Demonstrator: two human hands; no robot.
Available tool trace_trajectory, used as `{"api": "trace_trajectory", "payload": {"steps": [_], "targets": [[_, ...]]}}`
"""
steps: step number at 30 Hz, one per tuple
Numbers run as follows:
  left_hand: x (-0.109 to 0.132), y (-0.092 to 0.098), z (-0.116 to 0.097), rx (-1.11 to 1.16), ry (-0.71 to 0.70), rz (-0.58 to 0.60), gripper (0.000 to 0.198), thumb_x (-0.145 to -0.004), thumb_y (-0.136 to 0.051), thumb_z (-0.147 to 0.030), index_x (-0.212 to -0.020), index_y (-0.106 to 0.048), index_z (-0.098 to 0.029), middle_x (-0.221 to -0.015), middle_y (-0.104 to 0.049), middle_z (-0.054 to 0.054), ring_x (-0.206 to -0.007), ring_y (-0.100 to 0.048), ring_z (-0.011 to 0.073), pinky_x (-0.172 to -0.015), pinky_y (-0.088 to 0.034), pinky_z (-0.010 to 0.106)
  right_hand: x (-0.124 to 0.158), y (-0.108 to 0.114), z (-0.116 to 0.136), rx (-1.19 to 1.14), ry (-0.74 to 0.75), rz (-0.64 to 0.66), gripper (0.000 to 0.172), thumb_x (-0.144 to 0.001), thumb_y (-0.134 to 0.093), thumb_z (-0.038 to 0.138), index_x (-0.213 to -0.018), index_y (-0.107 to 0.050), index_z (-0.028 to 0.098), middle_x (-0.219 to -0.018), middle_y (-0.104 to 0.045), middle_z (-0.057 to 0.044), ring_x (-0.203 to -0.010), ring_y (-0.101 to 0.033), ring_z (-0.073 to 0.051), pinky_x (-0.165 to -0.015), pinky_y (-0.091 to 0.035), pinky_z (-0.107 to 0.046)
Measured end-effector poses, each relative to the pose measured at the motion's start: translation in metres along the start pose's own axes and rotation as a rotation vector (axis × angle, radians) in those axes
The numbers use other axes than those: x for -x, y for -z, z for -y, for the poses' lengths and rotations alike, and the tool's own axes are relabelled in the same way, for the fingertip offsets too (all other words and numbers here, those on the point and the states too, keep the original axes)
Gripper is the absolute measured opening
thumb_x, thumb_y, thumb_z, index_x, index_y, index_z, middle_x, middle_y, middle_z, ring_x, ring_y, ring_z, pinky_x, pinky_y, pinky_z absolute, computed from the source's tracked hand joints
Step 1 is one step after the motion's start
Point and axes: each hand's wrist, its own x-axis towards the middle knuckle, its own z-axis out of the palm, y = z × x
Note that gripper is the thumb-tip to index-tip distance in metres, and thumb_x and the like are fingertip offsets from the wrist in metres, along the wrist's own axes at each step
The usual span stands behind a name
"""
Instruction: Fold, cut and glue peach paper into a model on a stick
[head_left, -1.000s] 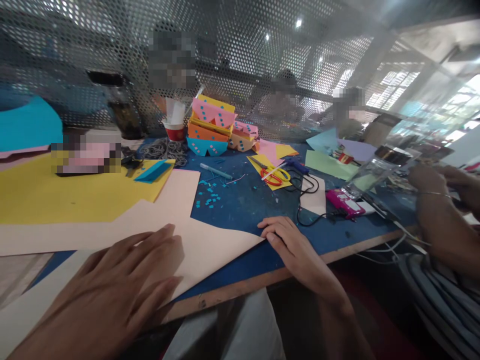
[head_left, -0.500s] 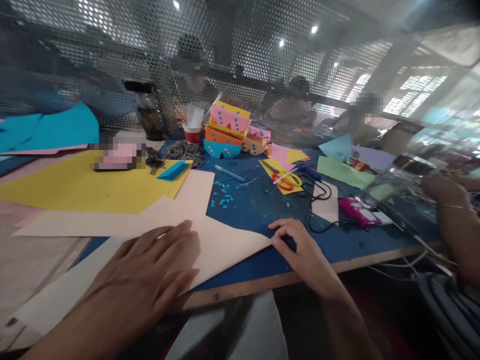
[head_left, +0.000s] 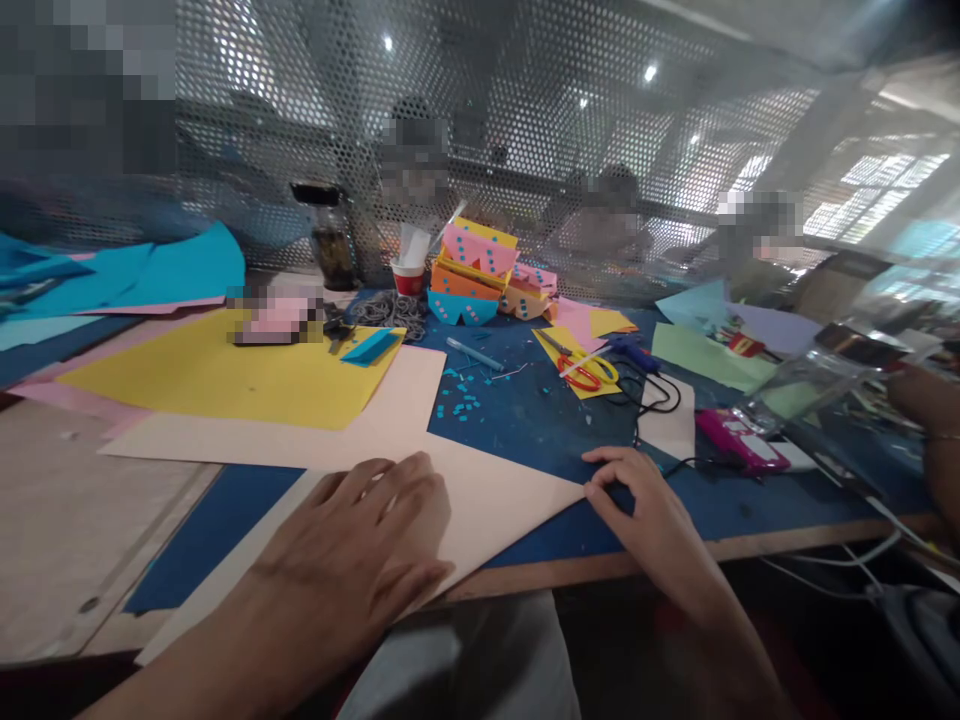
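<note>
A large pale peach paper sheet lies on the blue table, folded to a point at its right. My left hand lies flat on the sheet, fingers stretched out, pressing it down. My right hand pinches the sheet's pointed right corner between thumb and fingertips, near the table's front edge.
A yellow sheet lies behind the peach one. Scissors, a pen, small blue paper bits, a black cable, a pink device and a stack of coloured paper boxes sit further back. Another person's arm is at the right.
The view has swung left, so both hands and the sheet sit further right in frame. My right fingers have curled from lying on the corner to pinching it.
</note>
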Motion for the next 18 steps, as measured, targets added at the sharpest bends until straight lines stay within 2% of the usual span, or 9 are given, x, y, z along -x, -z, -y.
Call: {"api": "trace_trajectory", "payload": {"steps": [3, 8, 13, 18], "targets": [[-0.003, 0.0, 0.0, 0.01, -0.02, -0.001, 0.054, -0.103, -0.054, -0.058, -0.148, -0.059, -0.028, -0.154, -0.064, 0.01, -0.14, -0.057, 0.0385, -0.111, -0.048, 0.061, 0.0, -0.001, -0.001, 0.007, -0.007, -0.011, 0.014, -0.099, -0.059, 0.025, -0.086, -0.061, 0.026, -0.126, -0.07, -0.008, -0.123, -0.061, -0.028, -0.107, -0.048, -0.05], [-0.005, -0.007, 0.007, -0.002, -0.079, 0.005, 0.057, -0.104, -0.055, -0.06, -0.151, -0.056, -0.028, -0.166, -0.053, 0.011, -0.153, -0.046, 0.0355, -0.121, -0.041, 0.056, 0.001, -0.004, -0.003, 0.007, -0.009, -0.033, 0.014, -0.099, -0.059, 0.026, -0.085, -0.061, 0.026, -0.125, -0.07, -0.007, -0.123, -0.061, -0.028, -0.106, -0.048, -0.049], [-0.006, -0.011, 0.012, 0.013, -0.068, 0.053, 0.059, -0.103, -0.055, -0.066, -0.148, -0.059, -0.028, -0.168, -0.05, 0.011, -0.154, -0.046, 0.036, -0.124, -0.035, 0.057, 0.002, -0.005, -0.004, 0.019, -0.007, -0.041, 0.013, -0.099, -0.059, 0.026, -0.085, -0.061, 0.026, -0.126, -0.07, -0.008, -0.122, -0.062, -0.028, -0.104, -0.048, -0.048], [-0.003, -0.011, 0.018, 0.065, -0.051, 0.053, 0.064, -0.1, -0.057, -0.07, -0.152, -0.056, -0.033, -0.17, -0.048, 0.005, -0.154, -0.045, 0.0339, -0.125, -0.034, 0.054, 0.003, -0.006, -0.005, 0.033, 0.001, -0.067, 0.014, -0.097, -0.06, 0.027, -0.084, -0.061, 0.026, -0.124, -0.071, -0.008, -0.119, -0.063, -0.029, -0.103, -0.048, -0.047]]}}
